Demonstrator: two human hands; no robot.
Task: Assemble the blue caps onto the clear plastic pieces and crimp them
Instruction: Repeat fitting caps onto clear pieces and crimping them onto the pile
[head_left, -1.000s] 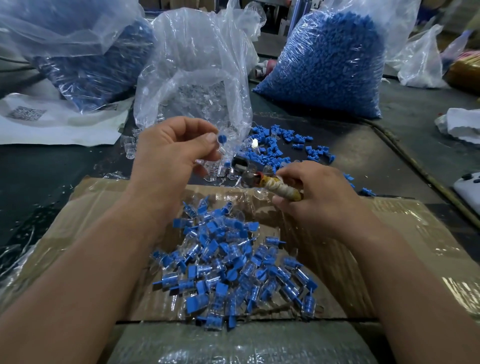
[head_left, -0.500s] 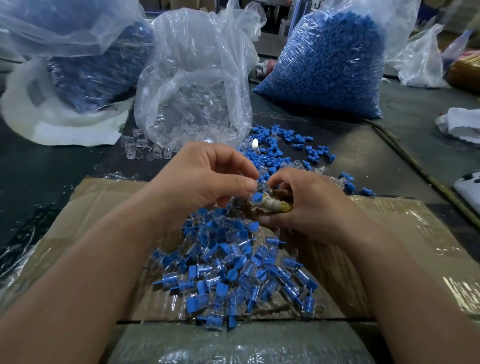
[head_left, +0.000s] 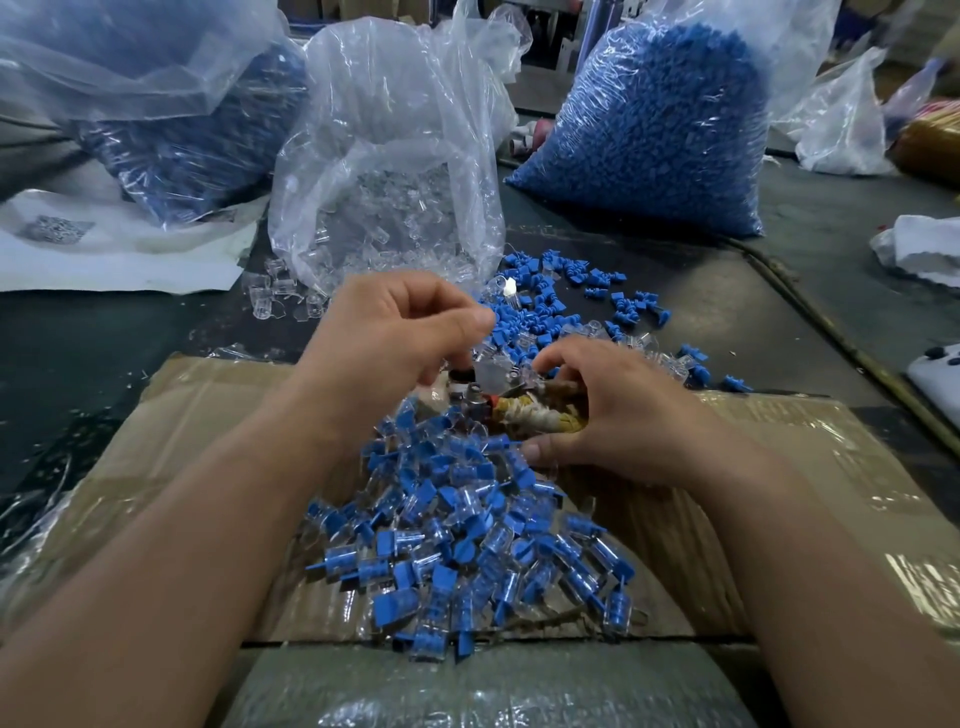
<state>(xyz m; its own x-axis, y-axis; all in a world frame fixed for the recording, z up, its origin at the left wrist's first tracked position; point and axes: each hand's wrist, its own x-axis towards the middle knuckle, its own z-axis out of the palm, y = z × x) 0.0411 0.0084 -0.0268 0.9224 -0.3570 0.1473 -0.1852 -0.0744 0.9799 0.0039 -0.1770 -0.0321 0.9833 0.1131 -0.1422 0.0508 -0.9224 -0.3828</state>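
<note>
Seemingly mid-cycle, the head view shows both hands meeting over the far edge of a cardboard box (head_left: 156, 415). The left hand (head_left: 395, 332) is curled narrow, its thumb and fingertips pinching a clear plastic piece (head_left: 491, 375) that hangs just below them. Whether a blue cap already sits in it is too blurred to tell. The right hand (head_left: 618, 410) is wrapped round the cloth-bound handle of a crimping tool (head_left: 535, 418), whose metal head points toward the left hand's fingertips. The piece hangs directly over that head, probably so it can drop straight into the tool for crimping.

Supplies lie where each hand reaches them without lifting the wrists. Loose blue caps (head_left: 540, 306) are scattered just beyond the knuckles of both hands. The bag of clear pieces (head_left: 389, 208) opens farther out, ahead of the left hand. A full bag of blue caps (head_left: 649, 140) stands well beyond the right hand.

Under and between the forearms lies the finished pile (head_left: 457, 519), likely so a done piece needs only be let fall toward the body. That pile is big, yet the bags suggest much remains.
</note>
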